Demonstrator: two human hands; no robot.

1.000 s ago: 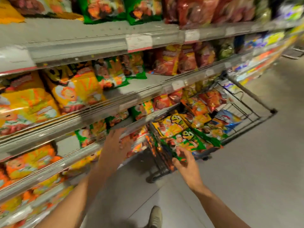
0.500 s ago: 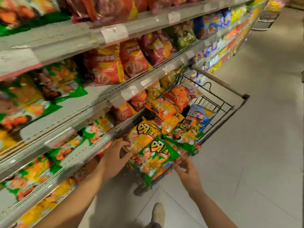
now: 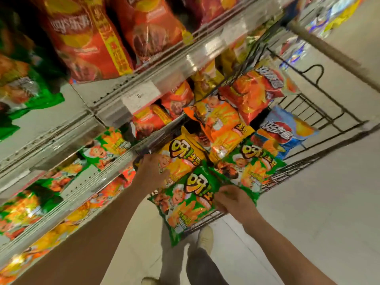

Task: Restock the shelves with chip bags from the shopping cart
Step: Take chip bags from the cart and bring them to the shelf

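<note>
Grey metal shelves (image 3: 67,128) with ribbed front rails are running diagonally down the left side, carrying glossy crinkled foil chip bags, among them a tall red bag (image 3: 86,38) standing upright on the upper tier. Beside the shelves, a black wire shopping cart (image 3: 320,112) is sitting on the pale tiled floor (image 3: 329,202), piled with shiny puffed bags in orange, yellow, green and blue. A large green foil chip bag with orange artwork (image 3: 185,204) is lying at the near end of the cart, its lower end hanging over the cart's near rim. The right hand (image 3: 232,201) is gripping this bag's right edge, fingers curled around the crinkled film. The left hand (image 3: 151,171) is resting on a yellow foil chip bag (image 3: 178,157) just behind the green one, fingers bent against its left side; whether it is actually clasping the bag cannot be told. A light-coloured shoe (image 3: 205,238) is showing below the cart.
</note>
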